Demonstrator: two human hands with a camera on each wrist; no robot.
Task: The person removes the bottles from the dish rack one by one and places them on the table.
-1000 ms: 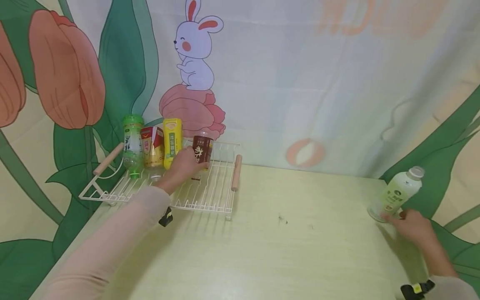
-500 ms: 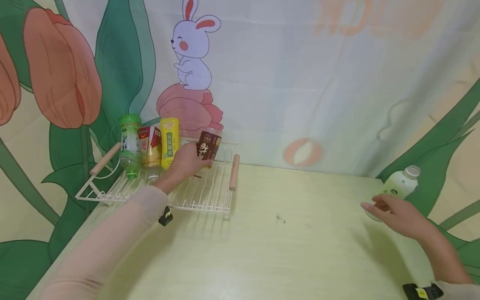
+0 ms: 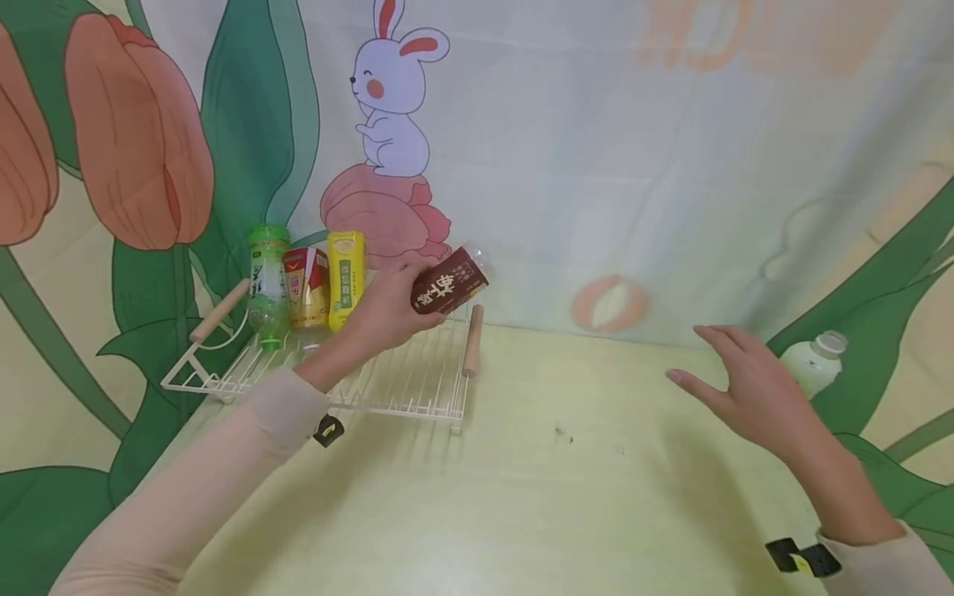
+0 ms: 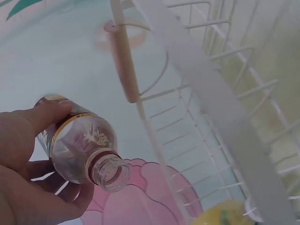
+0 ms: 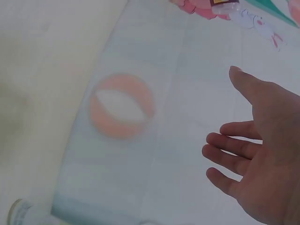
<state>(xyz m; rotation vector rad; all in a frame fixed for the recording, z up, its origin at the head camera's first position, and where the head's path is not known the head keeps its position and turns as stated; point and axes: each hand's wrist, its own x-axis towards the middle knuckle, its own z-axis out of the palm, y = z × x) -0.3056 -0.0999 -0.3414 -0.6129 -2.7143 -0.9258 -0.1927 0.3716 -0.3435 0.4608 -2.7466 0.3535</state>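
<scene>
My left hand (image 3: pixel 389 310) grips a clear plastic bottle (image 3: pixel 450 281) with a dark brown label, held tilted over the right part of a white wire rack (image 3: pixel 402 411). In the left wrist view the bottle's uncapped neck (image 4: pixel 111 172) points toward the camera, and the thumb and fingers wrap round its body. My right hand (image 3: pixel 760 397) is in the air with fingers spread and nothing in it. Behind that hand a white and light green bottle (image 3: pixel 814 364) stands on the table, its lower part hidden by the hand and wrist.
On the rack's left side are a green bottle (image 3: pixel 268 285), a red and gold package (image 3: pixel 306 290) and a yellow package (image 3: pixel 346 281). Wooden handles (image 3: pixel 473 341) flank the rack. A printed curtain (image 3: pixel 566 165) hangs along the table's (image 3: pixel 566 497) back edge.
The brown-labelled bottle has risen from the rack and tilted to the right in my left hand. My right hand has let go of the white and green bottle and moved up and left.
</scene>
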